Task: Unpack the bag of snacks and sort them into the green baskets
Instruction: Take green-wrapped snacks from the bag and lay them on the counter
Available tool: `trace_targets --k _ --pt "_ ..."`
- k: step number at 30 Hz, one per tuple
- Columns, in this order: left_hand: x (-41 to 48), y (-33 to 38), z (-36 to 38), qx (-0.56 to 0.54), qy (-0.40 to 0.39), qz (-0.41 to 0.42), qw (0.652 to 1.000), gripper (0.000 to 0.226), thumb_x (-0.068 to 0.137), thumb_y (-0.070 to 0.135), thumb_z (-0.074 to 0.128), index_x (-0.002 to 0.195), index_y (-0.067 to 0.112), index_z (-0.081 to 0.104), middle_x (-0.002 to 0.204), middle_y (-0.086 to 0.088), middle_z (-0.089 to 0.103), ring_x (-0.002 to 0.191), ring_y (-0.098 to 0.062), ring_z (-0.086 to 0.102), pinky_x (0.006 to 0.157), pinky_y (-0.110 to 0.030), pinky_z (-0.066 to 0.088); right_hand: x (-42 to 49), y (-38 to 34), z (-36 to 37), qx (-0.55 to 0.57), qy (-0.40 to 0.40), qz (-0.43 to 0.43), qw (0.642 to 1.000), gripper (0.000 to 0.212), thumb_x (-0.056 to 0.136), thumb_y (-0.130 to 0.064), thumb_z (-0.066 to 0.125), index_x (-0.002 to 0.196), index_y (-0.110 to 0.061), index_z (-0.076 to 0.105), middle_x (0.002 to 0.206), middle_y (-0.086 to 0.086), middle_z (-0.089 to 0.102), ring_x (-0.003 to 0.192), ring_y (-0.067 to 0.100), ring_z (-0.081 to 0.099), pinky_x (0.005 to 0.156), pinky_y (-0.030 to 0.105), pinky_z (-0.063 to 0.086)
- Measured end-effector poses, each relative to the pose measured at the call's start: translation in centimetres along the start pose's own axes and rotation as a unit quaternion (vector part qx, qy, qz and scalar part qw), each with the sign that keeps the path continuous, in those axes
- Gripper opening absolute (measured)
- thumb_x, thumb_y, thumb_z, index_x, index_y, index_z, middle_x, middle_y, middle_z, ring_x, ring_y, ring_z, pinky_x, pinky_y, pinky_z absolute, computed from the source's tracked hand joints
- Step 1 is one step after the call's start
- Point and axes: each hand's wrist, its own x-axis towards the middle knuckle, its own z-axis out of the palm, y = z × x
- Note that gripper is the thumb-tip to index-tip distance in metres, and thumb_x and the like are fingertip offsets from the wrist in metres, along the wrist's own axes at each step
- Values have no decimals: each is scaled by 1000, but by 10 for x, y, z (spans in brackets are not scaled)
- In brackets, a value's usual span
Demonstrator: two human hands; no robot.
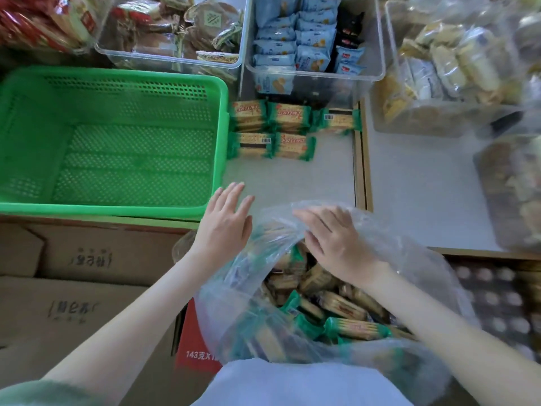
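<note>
Bag (415, 259) (clear plastic) gripped by right hand (336, 241); left hand (225, 227) spread, empty.

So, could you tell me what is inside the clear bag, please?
Many green-ended biscuit packs, piled loosely. The right hand, gripping the bag rim, hides some, and crumpled plastic covers the lower ones, so no count is possible.

Cardboard boxes (87, 288) lie lower left; a clear bin (380, 54) holds blue packets (275, 48).

Soft green sleeve (44, 392) on left upper arm, bare forearms (123, 317), pale bluish-white garment (301, 385)
</note>
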Motion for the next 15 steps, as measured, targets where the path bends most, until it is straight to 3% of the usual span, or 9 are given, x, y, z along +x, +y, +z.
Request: trace_targets --k 3,7,9,12,15 --pt "-34 20 3 -10 14 28 999 44 92 23 39 121 -2 62 131 -26 55 122 -41 53 108 -48 35 -60 -32 2 -4 -98 -56 994 30 89 -15 61 118 -7 59 105 6 60 94 22 53 84 32 44" --pt "-72 41 11 -6 -3 95 995 50 93 30 41 134 4 54 139 -21 50 130 -36 47 114 -43 24 -110 -42 1 -26 -206 43 977 43 79 -23 75 116 -4 62 99 8 64 87 27 60 72 35 51" --pt "-87 48 17 1 -20 126 992 53 92 30 42 138 6 49 143 -20 46 135 -35 41 116 -45 23 -126 -45 -7 -42 -204 56 976 41 81 -24 72 115 -5 59 97 7 62 84 27 58 69 36 52" --pt "-104 60 26 4 -30 162 986 54 95 33 43 142 7 46 146 -18 43 138 -32 34 117 -44 19 -143 -55 -18 -76 -161 20 984 32 89 -33 52 111 -9 52 94 5 59 84 24 53 73 35 46" --pt "-114 69 34 21 -45 191 980 54 97 36 39 143 9 45 149 -18 40 141 -32 33 117 -44 18 -158 -64 -24 -114 -158 -8 981 40 79 -34 69 107 -9 56 92 5 60 85 22 49 75 32 37"
